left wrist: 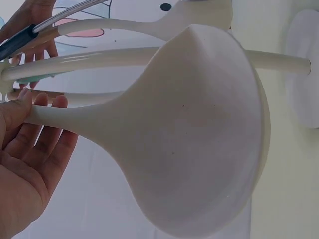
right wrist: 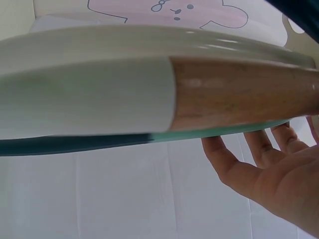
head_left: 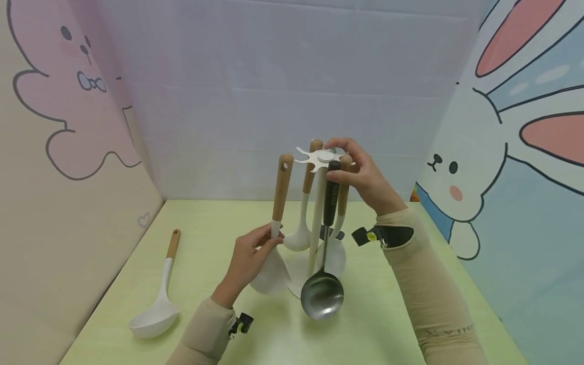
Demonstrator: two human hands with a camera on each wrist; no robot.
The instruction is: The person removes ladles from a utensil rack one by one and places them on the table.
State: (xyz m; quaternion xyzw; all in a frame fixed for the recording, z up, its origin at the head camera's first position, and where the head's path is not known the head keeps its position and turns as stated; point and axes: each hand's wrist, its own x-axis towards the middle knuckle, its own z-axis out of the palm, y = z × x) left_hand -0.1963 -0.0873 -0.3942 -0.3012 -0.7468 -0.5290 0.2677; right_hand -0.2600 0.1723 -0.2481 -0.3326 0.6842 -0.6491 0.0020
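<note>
My left hand (head_left: pixel 248 256) pinches the white neck of a spatula (left wrist: pixel 184 134) with a wooden handle and a broad curved head. The spatula is upright, beside the left of a white utensil rack (head_left: pixel 317 218) with a hooked top. My right hand (head_left: pixel 360 170) holds the rack's top, thumb against the black handle of a steel ladle (head_left: pixel 322 296) at the front. In the right wrist view, its fingertips touch a teal handle (right wrist: pixel 219 131). A white ladle (head_left: pixel 298 238) hangs at the back, and another wooden-handled white utensil (head_left: pixel 335 256) on the right.
A white ladle (head_left: pixel 155 317) with a wooden handle lies on the pale green table (head_left: pixel 388 314), to the left. The rack's white round base (head_left: pixel 298 268) stands behind the spatula's head. Cartoon-printed panels (head_left: pixel 461 167) and a plain backdrop (head_left: pixel 205 111) enclose the table.
</note>
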